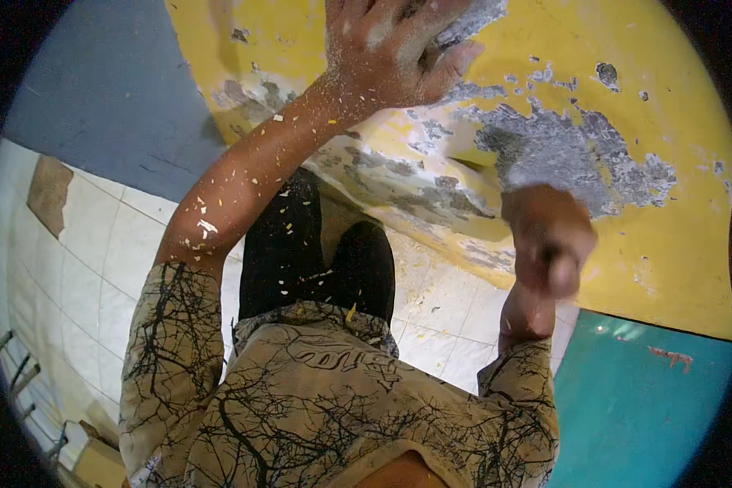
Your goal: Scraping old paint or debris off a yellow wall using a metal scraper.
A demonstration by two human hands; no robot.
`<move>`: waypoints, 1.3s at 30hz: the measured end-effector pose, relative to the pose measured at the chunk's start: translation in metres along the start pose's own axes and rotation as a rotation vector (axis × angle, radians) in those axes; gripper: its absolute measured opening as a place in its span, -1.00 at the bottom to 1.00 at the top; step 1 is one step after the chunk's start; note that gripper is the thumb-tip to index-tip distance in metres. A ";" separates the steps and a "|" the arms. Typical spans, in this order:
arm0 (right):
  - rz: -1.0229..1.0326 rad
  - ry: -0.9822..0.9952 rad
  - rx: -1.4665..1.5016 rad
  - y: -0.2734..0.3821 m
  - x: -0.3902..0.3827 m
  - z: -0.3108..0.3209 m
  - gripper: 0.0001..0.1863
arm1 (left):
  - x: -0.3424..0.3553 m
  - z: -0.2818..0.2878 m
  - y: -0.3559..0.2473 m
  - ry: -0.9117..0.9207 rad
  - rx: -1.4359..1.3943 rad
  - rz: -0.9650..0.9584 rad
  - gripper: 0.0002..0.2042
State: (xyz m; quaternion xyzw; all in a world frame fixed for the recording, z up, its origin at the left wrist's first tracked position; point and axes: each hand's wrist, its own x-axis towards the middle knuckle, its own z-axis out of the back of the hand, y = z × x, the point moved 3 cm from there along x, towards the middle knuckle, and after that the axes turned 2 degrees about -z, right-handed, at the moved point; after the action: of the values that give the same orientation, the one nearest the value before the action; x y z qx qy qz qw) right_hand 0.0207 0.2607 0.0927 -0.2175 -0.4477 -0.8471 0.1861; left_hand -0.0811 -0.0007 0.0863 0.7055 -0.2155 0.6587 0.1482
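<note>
My left hand (390, 57) is at the top, against or just over a yellow wall (667, 65) with flaking paint. Its thumb stands apart from the fingers, some of which are cut off by the upper edge; I see nothing held in it. Paint flakes and pale dust stick to that forearm. Lower and to the right, my right hand (549, 232) is closed and smeared by motion, in front of a bare grey patch (557, 146). A dark spot shows within its grip, but what it holds is too blurred to make out.
White floor tiles (122, 252) lie below, with paint chips near the wall's foot. A dark grey surface (106, 89) adjoins on the left, a teal surface (634, 407) at lower right. A brown piece (50, 195) lies on the tiles; a rack-like object (28, 382) stands lower left.
</note>
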 end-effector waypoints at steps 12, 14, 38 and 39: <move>0.213 0.330 0.462 0.003 0.055 -0.052 -0.49 | 0.001 0.005 0.006 0.001 0.002 0.032 -0.52; 0.194 0.349 0.548 -0.001 0.054 -0.048 -0.47 | 0.004 0.008 -0.001 0.044 -0.001 0.018 -0.51; 0.303 0.047 0.801 0.033 0.025 -0.012 -0.40 | -0.094 0.032 -0.047 0.532 -0.105 0.241 -0.50; 0.318 -0.012 0.775 0.039 0.023 -0.009 -0.42 | -0.083 0.035 -0.046 0.431 -0.118 0.205 -0.51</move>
State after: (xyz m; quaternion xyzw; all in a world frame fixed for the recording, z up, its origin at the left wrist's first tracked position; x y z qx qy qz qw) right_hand 0.0191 0.2297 0.1270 -0.2025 -0.6953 -0.5754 0.3801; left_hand -0.0308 0.0310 0.0046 0.5134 -0.2874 0.7918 0.1638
